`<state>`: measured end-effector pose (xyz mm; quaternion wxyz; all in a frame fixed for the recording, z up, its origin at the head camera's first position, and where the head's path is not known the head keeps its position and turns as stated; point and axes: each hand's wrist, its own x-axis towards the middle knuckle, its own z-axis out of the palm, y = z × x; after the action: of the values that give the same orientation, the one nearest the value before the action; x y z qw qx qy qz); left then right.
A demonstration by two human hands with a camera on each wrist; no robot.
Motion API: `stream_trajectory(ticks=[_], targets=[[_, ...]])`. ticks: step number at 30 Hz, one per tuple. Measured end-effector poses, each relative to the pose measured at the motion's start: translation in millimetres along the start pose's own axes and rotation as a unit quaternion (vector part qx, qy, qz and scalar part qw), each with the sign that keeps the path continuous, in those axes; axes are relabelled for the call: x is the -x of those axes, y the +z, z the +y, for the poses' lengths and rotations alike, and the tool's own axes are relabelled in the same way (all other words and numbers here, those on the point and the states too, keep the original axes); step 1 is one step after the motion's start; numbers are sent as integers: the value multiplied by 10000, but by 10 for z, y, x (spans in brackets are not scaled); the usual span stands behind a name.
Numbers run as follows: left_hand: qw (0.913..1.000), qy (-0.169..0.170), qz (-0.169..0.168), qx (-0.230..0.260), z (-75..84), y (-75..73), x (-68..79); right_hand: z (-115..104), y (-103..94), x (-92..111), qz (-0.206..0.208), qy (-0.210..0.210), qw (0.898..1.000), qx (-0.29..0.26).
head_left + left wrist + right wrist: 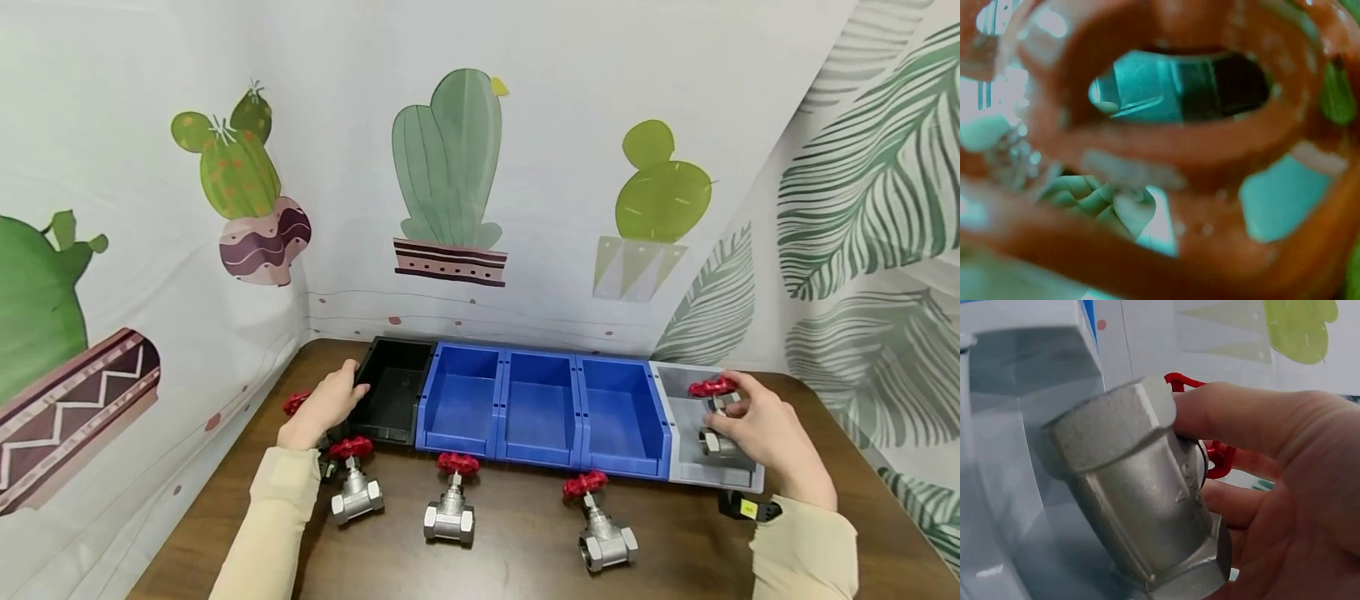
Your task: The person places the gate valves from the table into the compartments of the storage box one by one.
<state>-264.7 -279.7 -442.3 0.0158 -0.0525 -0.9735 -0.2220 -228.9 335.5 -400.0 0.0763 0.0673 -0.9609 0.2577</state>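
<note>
My right hand [765,421] grips a metal gate valve [1135,487] with a red handwheel, over the grey bin [678,450] at the row's right end. Its thumb presses the valve's near side while the other fingers curl behind, partly hidden. At the other end, my left hand [322,408] rests by the left rim of the black bin [397,392], fingers loosely bent. A blurred red handwheel [1166,150] fills the left wrist view. Below this hand lies another gate valve [356,496]; a further red handwheel [296,403] shows beside it, its body hidden.
Three blue bins [540,408] stand between the black and grey ones. In front of them on the brown table [510,575] are a middle valve [450,512] and a right one [603,533]. A cactus-print cloth [555,167] hangs close behind the row.
</note>
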Motion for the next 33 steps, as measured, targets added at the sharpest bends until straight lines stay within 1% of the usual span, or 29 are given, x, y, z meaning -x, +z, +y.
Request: stream_trajectory(ticks=[5,11,14,17,25,29,33], targets=[[9999,-79,-113,22,13,-5,-4,-28,30,-129,-114,-30,9999,-38],[9999,-65,-81,22,38,-20,7,-11,112,-231,-162,140,9997,-91],[9999,-83,-135,13,37,-15,18,10,159,-255,-247,224,9994,-80],[9998,-91,-150,-7,26,-16,24,20,203,-271,-297,220,9993,-95],[9999,-18,-94,-30,12,-34,7,-2,337,-303,-244,211,9994,-89],[10000,0,-71,-43,15,-30,2,-1,384,-321,-164,202,9997,-50],[9999,15,-90,-71,19,-19,3,20,408,-325,-205,266,9994,-41]])
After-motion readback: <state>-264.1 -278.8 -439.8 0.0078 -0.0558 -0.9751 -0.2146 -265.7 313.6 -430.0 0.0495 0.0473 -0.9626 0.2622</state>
